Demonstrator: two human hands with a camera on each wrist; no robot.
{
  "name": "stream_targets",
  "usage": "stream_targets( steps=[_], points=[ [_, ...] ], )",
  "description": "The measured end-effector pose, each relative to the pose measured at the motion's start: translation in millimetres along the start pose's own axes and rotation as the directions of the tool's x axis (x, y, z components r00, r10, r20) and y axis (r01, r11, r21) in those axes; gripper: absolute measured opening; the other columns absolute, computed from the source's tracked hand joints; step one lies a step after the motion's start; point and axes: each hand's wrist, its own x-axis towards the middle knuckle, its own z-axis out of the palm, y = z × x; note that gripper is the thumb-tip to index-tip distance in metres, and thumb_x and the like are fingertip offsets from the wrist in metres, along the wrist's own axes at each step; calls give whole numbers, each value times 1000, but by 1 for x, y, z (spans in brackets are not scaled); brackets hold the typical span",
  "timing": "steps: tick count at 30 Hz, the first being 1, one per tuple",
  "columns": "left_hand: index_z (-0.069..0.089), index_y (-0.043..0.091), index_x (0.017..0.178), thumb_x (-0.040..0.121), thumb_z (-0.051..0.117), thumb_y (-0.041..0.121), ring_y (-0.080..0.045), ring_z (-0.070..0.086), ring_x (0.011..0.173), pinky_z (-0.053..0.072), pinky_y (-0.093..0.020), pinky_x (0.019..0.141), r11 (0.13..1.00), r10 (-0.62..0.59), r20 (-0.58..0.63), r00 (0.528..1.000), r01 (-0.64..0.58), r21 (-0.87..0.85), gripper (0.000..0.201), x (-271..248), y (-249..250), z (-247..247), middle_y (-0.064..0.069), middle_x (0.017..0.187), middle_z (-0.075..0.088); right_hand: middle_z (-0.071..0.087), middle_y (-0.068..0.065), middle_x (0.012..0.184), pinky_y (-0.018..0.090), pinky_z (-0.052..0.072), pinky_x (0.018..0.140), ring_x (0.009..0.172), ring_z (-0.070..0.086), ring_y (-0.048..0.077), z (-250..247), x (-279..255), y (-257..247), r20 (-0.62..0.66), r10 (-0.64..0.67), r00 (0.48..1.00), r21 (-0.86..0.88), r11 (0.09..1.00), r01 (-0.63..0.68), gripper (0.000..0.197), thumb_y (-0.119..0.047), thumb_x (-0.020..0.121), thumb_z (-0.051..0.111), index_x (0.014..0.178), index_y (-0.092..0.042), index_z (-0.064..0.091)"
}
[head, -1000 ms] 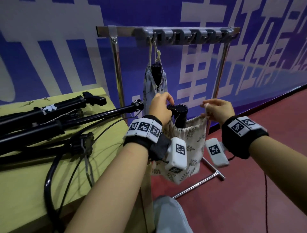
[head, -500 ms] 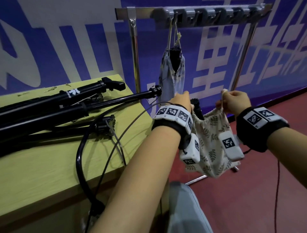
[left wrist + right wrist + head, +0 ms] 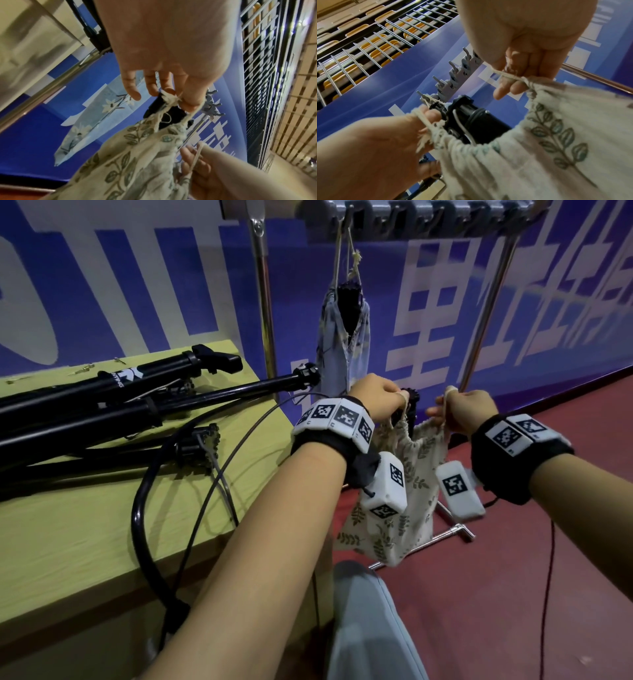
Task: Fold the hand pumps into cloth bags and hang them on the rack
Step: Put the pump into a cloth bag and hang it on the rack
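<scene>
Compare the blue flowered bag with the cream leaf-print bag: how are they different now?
The blue flowered bag hangs by its cord from a hook of the rack, touched by no hand; the cream leaf-print bag is held up below the rack, its drawstring pinched by the left hand and the right hand. The blue bag hangs narrow; the cream bag's mouth is stretched wide. Both show a black pump top at the mouth.

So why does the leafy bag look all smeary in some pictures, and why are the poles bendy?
In the right wrist view the leaf-print cloth bag smears toward the right edge, probably motion blur; in the left wrist view the cream surface at the top left is streaked too. In the head view the wide lens bows the rack posts, and its chrome glints. The black hand pump looks fairly sharp.
</scene>
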Motion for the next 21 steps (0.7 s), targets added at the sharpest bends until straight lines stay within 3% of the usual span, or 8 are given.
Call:
stream_targets(
  steps=[4,7,9,10,13,16,18,21],
  points=[
    [56,13,58,90,55,15,-26,47,81,38,-26,79,998,-47,-24,999,46,-42,32,5,1,0,-3,62,53,54,0,33,13,44,36,31,54,6,4,0,2,32,-24,999,-25,999,25,40,-21,101,35,68,-4,49],
    [70,4,90,86,50,0,-33,55,107,43,-37,96,992,-122,-77,990,121,-21,21,8,-4,-2,-15,107,64,56,-2,34,11,38,32,30,53,4,4,-3,2,33,-22,999,-57,998,24,39,-24,101,34,69,-6,47],
    [66,-1,101,90,44,1,-36,53,113,43,-39,98,977,-196,-134,971,182,-110,25,6,-4,-8,-21,117,61,56,-2,35,11,39,33,30,53,5,3,-4,2,24,-24,999,-50,998,25,39,-25,101,33,70,-7,47],
    [64,-3,101,93,43,3,-37,55,109,46,-37,91,971,-216,-142,966,198,-132,24,4,-4,-11,-22,111,62,57,-2,35,12,41,34,31,54,5,3,-4,1,20,-26,999,-38,999,26,39,-25,101,33,70,-7,48],
    [51,4,64,96,45,16,-30,48,68,37,-30,59,934,-288,-178,941,235,-270,34,8,-13,-16,-12,62,49,53,-2,33,12,41,34,30,52,6,2,-5,-2,-13,-37,999,17,999,37,40,-24,101,32,69,-8,48],
    [59,4,67,95,49,14,-24,49,52,38,-20,47,817,-371,-154,916,243,-522,31,11,-17,-17,-3,39,50,56,-3,34,12,38,32,28,50,5,0,-7,-4,-54,-42,998,42,998,45,39,-22,102,31,71,-8,50],
    [61,6,81,98,40,9,-14,49,45,35,-17,41,727,-356,-53,933,241,-643,27,8,-12,-19,-1,43,52,59,-5,38,12,36,32,27,47,5,2,-6,-3,-53,-70,996,30,997,72,38,-22,101,32,73,-8,53],
    [59,8,85,93,35,-5,-12,47,59,33,-22,56,664,-329,-37,944,203,-720,28,6,-8,-22,-6,67,53,64,-4,46,13,35,34,26,41,5,5,-2,0,-17,-111,994,61,992,111,31,-19,101,36,87,-4,59]
  ],
)
